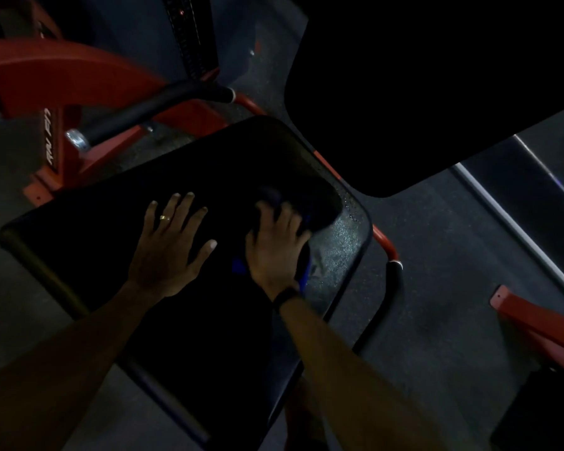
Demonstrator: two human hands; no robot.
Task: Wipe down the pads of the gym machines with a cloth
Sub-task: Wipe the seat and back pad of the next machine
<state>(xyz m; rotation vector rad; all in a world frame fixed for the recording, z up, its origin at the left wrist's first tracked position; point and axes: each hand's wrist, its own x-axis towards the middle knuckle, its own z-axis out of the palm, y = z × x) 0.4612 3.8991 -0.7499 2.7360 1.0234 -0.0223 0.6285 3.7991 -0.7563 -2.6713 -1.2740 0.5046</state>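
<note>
Below you, filling most of the view, lies the black seat pad [111, 242] of a red-framed gym machine [56, 79], with a second black pad [437, 76] tilted above it at the upper right. You should find the seat pad firm and fixed: it is bolted to the frame, so it will take your weight without shifting, and its vinyl-looking skin probably turns slick where it is wet. A damp sheen shows along its right edge, beside the red side rail [385, 242] and its black foam grip [393, 281].

Your left hand [168, 249] lies flat on the pad, fingers [183, 206] straight and spread, holding nothing; it looks to be bracing you. Use it that way, palm down on a dry part.

Your right hand [275, 252] presses the blue cloth [303, 271] against the pad near its right side. Its fingers appear curled over the bunched cloth, though blur and dim light hide the exact hold. That cloth will be light, limp and likely damp, so it will fold and slide under your palm. Gather it into a wad beneath the whole hand and not by one corner, and keep pressure even.

A ring [165, 218] sits on your left hand, and a dark band [285, 296] circles your right wrist.
</note>
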